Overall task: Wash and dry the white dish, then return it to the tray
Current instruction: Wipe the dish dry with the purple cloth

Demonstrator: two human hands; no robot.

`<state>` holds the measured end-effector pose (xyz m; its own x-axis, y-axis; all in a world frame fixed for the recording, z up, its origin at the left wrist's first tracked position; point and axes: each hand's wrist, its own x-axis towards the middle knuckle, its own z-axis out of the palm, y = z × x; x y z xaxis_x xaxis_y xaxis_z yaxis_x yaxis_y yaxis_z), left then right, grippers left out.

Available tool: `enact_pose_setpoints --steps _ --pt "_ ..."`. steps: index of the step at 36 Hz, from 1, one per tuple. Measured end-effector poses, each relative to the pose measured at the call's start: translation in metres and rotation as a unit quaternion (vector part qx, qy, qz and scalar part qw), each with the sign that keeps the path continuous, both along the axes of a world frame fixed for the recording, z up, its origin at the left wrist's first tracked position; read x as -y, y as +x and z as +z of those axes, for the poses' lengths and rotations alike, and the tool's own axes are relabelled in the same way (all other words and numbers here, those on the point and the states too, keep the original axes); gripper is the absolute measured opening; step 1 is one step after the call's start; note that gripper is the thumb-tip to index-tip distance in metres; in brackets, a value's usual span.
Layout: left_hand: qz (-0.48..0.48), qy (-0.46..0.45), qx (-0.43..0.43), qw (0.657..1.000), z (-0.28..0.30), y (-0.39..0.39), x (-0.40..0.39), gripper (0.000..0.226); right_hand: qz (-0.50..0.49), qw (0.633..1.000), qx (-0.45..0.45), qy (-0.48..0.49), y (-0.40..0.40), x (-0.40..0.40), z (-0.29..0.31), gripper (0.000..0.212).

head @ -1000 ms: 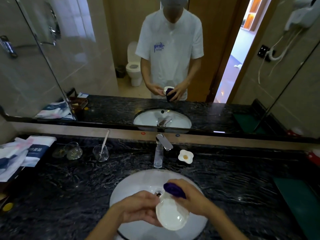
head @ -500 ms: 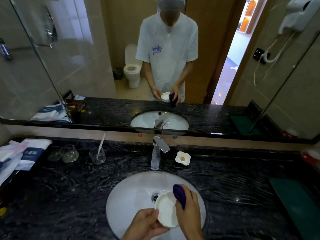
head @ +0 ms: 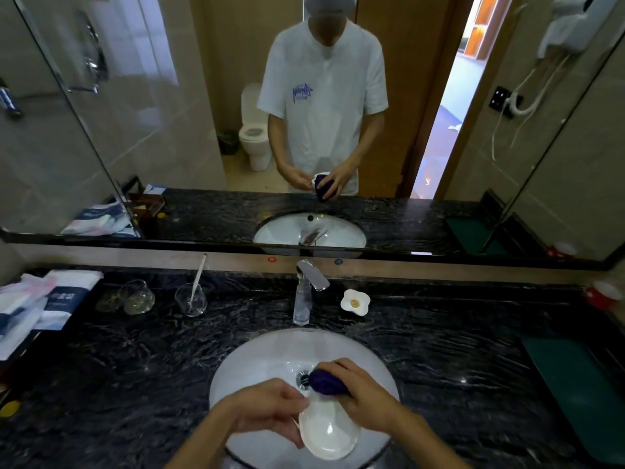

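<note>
Over white sink (head: pixel 257 360), left grip (head: pixel 267 409) grasping white dish (head: pixel 329 431), right grip (head: pixel 358 392) grasping purple cloth (head: pixel 326 382) against its rim

small oval white ceramic dish (head: pixel 329 431) between left hand (head: pixel 267 409) and right hand (head: pixel 363 397) | round white porcelain sink (head: pixel 270 353) under hands | chrome faucet (head: pixel 306 292) beyond hands

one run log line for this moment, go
phase: scrubbing | left hand: holds white dish | right hand: purple scrubber at dish rim | place: over sink | tap: no water seen

Dim, soft-focus view; doorway (head: pixel 449 106) glows bright; edges bend, perhaps motion-blurred.
</note>
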<state>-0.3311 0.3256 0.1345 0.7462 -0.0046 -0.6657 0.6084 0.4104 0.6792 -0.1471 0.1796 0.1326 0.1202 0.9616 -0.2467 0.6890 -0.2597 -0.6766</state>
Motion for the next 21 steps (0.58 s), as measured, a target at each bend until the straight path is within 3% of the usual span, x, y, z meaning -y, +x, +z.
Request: enact_pose_setpoints --steps 3,7,16,21 --pt "-0.071 0.063 -0.022 0.995 0.01 0.011 -0.007 0.024 0.054 0.998 0.013 -0.037 0.005 -0.014 0.008 0.06" --pt "-0.058 0.127 -0.034 0.99 0.015 0.019 -0.002 0.014 0.041 0.999 0.007 -0.025 0.009 -0.022 0.012 0.058" --pt "0.021 0.151 -0.018 0.988 0.009 0.014 0.015 0.029 -0.173 0.973 -0.151 0.032 -0.011 0.007 0.004 0.034" --pt "0.037 0.168 -0.025 0.985 0.002 0.011 0.024 0.024 -0.327 0.904 -0.271 0.054 -0.038 0.03 0.003 0.033"
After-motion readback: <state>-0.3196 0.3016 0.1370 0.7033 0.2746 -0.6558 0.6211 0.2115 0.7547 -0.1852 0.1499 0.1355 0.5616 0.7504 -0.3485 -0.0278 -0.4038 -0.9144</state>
